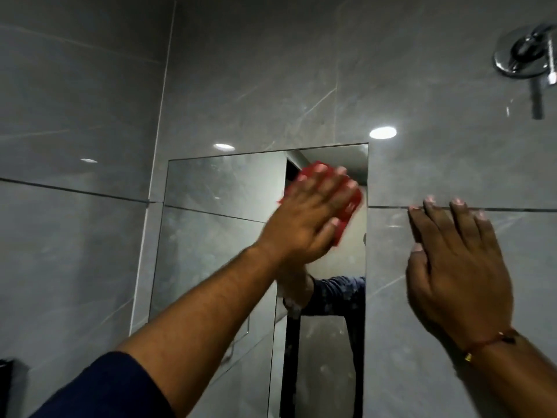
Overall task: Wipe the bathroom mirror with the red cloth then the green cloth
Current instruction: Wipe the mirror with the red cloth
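Observation:
A frameless rectangular mirror [211, 236] is set into the grey tiled wall. My left hand [307, 218] lies flat on the red cloth [351, 206] and presses it against the mirror's upper right part, near the right edge. The cloth shows only around my fingers. My right hand [452, 267] rests flat with fingers spread on the wall tile just right of the mirror, holding nothing. The green cloth is not in view. The mirror reflects my arm and dark sleeve.
A chrome wall fitting [524, 55] juts out at the top right, above my right hand. Grey glossy tiles [75, 116] surround the mirror, with a wall corner to the left. A dark object [6, 384] shows at the bottom left edge.

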Available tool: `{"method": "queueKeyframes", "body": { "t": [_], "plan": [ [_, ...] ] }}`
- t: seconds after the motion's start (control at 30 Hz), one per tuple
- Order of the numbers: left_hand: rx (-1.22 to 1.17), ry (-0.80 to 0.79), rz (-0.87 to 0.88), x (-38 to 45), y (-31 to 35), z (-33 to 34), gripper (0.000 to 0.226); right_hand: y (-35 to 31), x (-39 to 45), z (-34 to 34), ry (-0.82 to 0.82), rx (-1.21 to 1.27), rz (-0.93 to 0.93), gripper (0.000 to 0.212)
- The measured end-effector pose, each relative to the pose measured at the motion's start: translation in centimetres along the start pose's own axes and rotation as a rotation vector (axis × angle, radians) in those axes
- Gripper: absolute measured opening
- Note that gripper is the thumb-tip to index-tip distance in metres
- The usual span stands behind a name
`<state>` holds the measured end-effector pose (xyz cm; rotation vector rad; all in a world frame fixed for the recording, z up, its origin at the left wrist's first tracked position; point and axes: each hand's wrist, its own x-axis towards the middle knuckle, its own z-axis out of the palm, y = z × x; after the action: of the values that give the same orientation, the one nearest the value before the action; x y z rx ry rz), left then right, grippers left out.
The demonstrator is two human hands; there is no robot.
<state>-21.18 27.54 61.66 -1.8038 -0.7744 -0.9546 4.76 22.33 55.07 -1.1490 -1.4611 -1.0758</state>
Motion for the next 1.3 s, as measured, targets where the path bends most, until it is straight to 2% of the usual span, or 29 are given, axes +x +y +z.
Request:
{"method": "queueKeyframes", "body": {
  "t": [0.1,0.2,0.3,0.43,0.5,0.57,0.73,0.87,0.97,1.1,1.13,1.17,1.3],
  "plan": [
    [-0.064,0.113,-0.334,-4.1,-7.0,-0.3,0.064,-0.6,0.1,0.1,0.016,-0.007,0.009,0.069],
    [-0.094,0.162,-0.589,-9.6,-16.7,-0.6,0.062,-1.2,0.4,0.9,0.039,-0.067,-0.044,0.07],
    [-0.166,0.217,-0.832,-14.0,-22.3,-0.6,0.065,-1.3,0.4,1.2,0.047,-0.091,-0.06,0.071],
    [-0.199,0.283,-1.046,-14.5,-22.3,0.3,0.064,-1.4,0.2,1.4,0.065,-0.089,-0.06,0.07],
    [-0.209,0.294,-1.223,-13.2,-19.8,0.3,0.061,-1.3,0.3,1.3,0.044,-0.098,-0.063,0.07],
    [-0.18,0.3,-1.295,-11.9,-15.8,0.6,0.059,-1.3,0.3,1.2,0.027,-0.097,-0.065,0.07],
    [-0.183,0.234,-1.073,-5.9,0.3,2.0,0.067,-0.7,0.1,0.8,-0.015,-0.101,-0.08,0.073],
    [-0.194,0.147,-0.697,-1.9,11.1,2.3,0.066,0.0,-0.2,0.5,-0.026,-0.083,-0.093,0.074],
    [-0.167,0.019,-0.424,-3.4,13.2,2.7,0.066,0.7,-0.7,0.3,-0.019,-0.064,-0.101,0.073],
    [-0.037,-0.15,0.108,-8.0,8.7,2.3,0.062,0.4,-2.5,0.6,-0.051,-0.095,-0.141,0.073],
    [-0.023,-0.157,0.143,-8.8,7.0,2.2,0.062,0.2,-3.0,0.6,-0.057,-0.106,-0.148,0.073],
    [-0.02,-0.146,0.1,-9.6,5.0,2.2,0.063,-0.2,-3.4,0.8,-0.061,-0.106,-0.149,0.073],
    [-0.088,0.005,-0.397,-12.9,-3.3,1.5,0.067,-1.3,-3.5,1.0,-0.028,-0.112,-0.136,0.074]
  ]
}}
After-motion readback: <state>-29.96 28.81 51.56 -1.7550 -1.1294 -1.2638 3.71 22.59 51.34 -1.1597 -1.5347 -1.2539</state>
